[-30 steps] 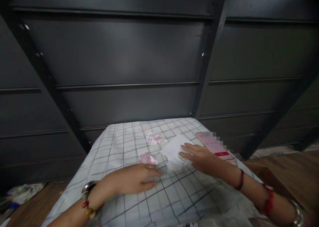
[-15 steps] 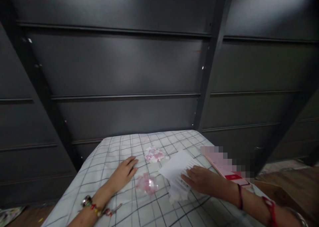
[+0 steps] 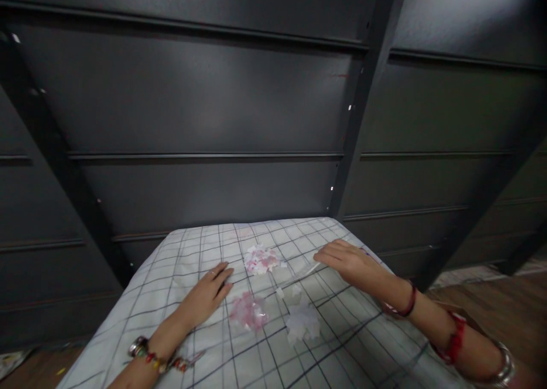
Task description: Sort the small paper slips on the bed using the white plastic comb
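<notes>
- Dark grey metal panels [image 3: 205, 110] fill the back, with a slanted dark post [image 3: 356, 104] in front of them.
- Below them sits a table under a white cloth with dark grid lines [image 3: 342, 343].
- The left hand [image 3: 208, 295] lies flat on the cloth, palm down, fingers stretched out and close together. It holds nothing.
- Beaded bracelets [image 3: 149, 357] go around the left wrist.
- The right hand [image 3: 348, 259] is a little above the cloth, near the far right edge. Its fingers are pinched on a thin white sheet of paper [image 3: 305, 271], seen edge-on and sticking out toward the left.
- A pile of pink and white paper bits [image 3: 260, 259] lies between the two hands, farther back.
- A pink pile [image 3: 249, 312] lies just beside the left hand.
- A white pile [image 3: 302, 323] lies near the pink one, under the right hand's paper.
- Red bands [image 3: 453, 339] go around the right arm.
</notes>
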The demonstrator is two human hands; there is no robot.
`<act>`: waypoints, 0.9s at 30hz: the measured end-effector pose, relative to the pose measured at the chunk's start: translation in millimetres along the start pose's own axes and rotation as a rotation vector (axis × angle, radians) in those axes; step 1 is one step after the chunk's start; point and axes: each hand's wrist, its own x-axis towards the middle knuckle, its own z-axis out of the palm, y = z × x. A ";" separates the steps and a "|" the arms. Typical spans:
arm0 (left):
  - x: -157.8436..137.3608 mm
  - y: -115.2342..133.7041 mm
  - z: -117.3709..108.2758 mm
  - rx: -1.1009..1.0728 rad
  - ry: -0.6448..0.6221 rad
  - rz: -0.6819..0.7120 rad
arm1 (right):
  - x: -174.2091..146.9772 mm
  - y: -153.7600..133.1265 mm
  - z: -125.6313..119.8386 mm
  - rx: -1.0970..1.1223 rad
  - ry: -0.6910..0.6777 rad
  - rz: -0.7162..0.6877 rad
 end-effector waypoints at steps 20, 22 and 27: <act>0.6 2.7 -3.9 -0.042 -0.026 -0.027 | 14.5 8.0 7.7 0.040 0.026 0.224; 0.8 3.5 -5.0 -0.036 -0.032 -0.025 | 21.4 13.5 16.0 0.019 0.021 0.243; 0.7 2.3 -3.6 -0.044 -0.019 -0.029 | 30.2 16.2 33.3 0.011 0.120 0.215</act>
